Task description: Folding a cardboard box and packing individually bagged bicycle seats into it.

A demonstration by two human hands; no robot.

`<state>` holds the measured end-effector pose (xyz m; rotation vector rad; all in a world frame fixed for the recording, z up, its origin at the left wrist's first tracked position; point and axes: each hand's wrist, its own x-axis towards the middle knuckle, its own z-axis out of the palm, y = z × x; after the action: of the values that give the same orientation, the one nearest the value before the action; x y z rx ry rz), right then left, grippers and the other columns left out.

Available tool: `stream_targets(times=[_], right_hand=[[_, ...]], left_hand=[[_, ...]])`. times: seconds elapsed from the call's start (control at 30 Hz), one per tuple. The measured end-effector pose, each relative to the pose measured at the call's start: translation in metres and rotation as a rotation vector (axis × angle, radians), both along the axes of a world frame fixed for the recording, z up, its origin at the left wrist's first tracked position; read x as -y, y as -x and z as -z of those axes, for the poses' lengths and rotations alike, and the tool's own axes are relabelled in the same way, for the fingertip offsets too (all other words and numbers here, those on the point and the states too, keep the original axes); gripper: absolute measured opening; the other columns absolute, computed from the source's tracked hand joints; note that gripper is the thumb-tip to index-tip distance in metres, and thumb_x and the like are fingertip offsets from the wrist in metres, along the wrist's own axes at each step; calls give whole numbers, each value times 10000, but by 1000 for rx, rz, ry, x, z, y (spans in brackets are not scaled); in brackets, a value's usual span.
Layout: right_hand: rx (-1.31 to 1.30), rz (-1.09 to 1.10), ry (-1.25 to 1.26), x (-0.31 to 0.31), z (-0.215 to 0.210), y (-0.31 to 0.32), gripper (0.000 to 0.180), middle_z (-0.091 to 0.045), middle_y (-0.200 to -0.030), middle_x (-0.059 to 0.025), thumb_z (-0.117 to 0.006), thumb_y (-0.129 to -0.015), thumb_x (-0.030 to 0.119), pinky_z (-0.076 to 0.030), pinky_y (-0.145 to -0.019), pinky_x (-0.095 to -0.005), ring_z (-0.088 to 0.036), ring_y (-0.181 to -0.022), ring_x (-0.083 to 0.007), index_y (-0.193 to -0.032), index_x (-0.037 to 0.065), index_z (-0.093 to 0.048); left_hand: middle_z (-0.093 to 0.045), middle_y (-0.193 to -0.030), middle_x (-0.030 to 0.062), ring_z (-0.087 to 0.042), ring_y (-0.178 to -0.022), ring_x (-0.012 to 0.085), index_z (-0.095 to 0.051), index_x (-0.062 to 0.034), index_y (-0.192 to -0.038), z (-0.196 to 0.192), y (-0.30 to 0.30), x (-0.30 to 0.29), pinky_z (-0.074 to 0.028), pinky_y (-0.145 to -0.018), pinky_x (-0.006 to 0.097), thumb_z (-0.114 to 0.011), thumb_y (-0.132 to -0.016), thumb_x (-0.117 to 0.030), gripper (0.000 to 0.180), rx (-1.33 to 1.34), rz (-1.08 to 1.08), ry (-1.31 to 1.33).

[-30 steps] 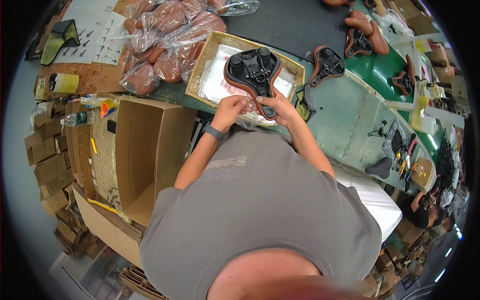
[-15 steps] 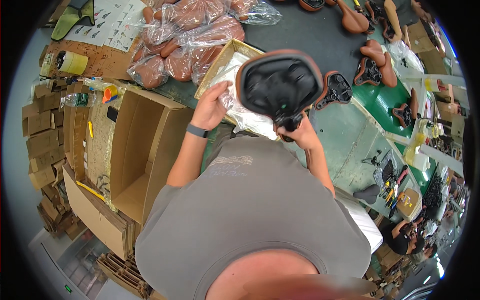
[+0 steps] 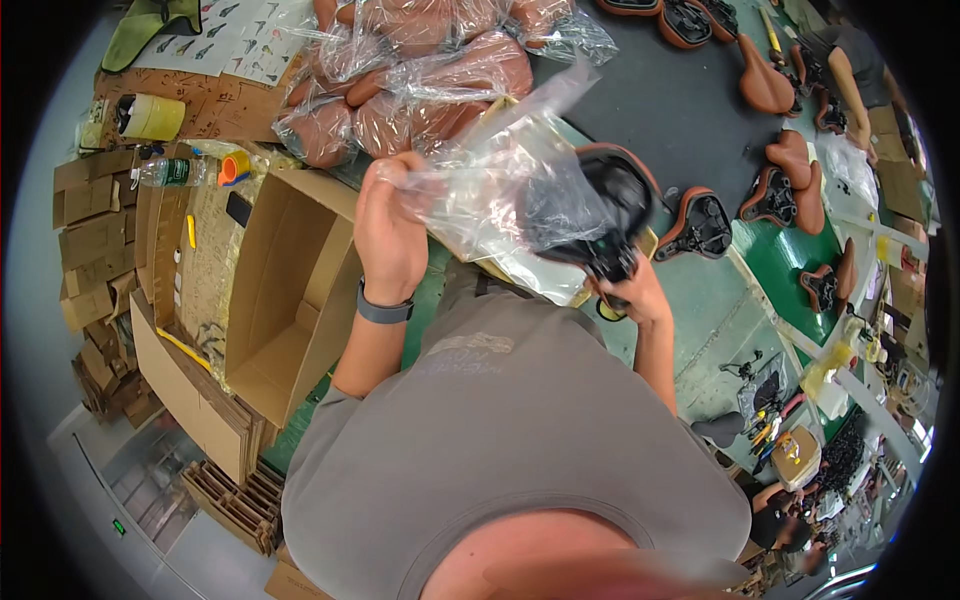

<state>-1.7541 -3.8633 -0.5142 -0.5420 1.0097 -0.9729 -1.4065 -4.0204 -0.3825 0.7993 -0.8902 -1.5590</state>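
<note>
My right hand (image 3: 637,292) grips a brown bicycle saddle (image 3: 627,190) by the narrow end, its black underside facing up. From my left hand (image 3: 392,215), fingers pinched, a clear plastic bag (image 3: 500,185) stretches across to the saddle and covers part of its left side. Motion blurs the bag, so how far the saddle sits inside it is unclear. Beneath both lies an open carton (image 3: 647,243) with white plastic in it, mostly hidden. Just right of the held saddle, another saddle (image 3: 697,226) rests underside up on the table edge.
Bagged brown saddles (image 3: 440,80) are heaped at the far left of the dark table (image 3: 660,110). Several unbagged saddles (image 3: 765,78) lie at the far right. A large open cardboard box (image 3: 290,290) stands by my left arm. A co-worker's arm (image 3: 852,90) reaches in at the far right.
My left hand has lifted the clear bag and spread it over part of the saddle. The saddle, still in my right hand, has shifted right and lower.
</note>
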Motion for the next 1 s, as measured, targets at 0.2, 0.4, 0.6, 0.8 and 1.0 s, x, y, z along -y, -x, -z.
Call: stream_targets(times=[0.2, 0.4, 0.6, 0.8, 1.0], right_hand=[[480, 461, 71, -5, -14, -27, 768, -760, -1278, -258, -887, -852, 135, -631, -811, -513, -767, -1097, -401, -1542, 12, -575], [436, 110, 21, -7, 43, -42, 868, -772, -1211, -179, -851, -660, -190, -605, -947, -446, -748, -1101, -330, -1475, -35, -596], [-963, -134, 393, 38, -64, -95, 1125, -769, -1314, -235, -850, -788, -77, -606, -1014, -479, -770, -1140, -453, -1750, 56, -281], [-1004, -205, 410, 70, -54, -133, 1171, -755, -1320, -256, -812, -846, -41, -607, -938, -516, -757, -1128, -487, -1795, 79, -136], [-1037, -319, 559, 135, -24, -147, 1281, -760, -1280, -264, -838, -825, -31, -620, -797, -489, -777, -1001, -429, -1781, 12, 14]], left_hand=[[-682, -979, 9, -630, -868, 103, -629, -105, -1208, 22, 24, 3, -545, -760, 317, -585, -1175, -167, 83, 71, -81, -318], [-690, -1040, -1, -628, -882, 83, -645, -74, -1300, 29, 50, -16, -557, -818, 304, -602, -1176, -206, 186, -189, 358, -612], [-732, -1078, 19, -686, -942, 181, -770, -39, -1375, 34, -21, 10, -568, -875, 314, -666, -1107, -111, 296, 296, 85, 29], [-702, -1072, 33, -668, -1016, 258, -852, -136, -1155, -12, -45, 4, -519, -907, 414, -817, -942, -94, 219, 729, 168, 758], [-729, -1257, 64, -661, -1238, 323, -842, -217, -936, -8, -23, -11, -500, -1126, 545, -837, -820, -60, 196, 870, 181, 1000]])
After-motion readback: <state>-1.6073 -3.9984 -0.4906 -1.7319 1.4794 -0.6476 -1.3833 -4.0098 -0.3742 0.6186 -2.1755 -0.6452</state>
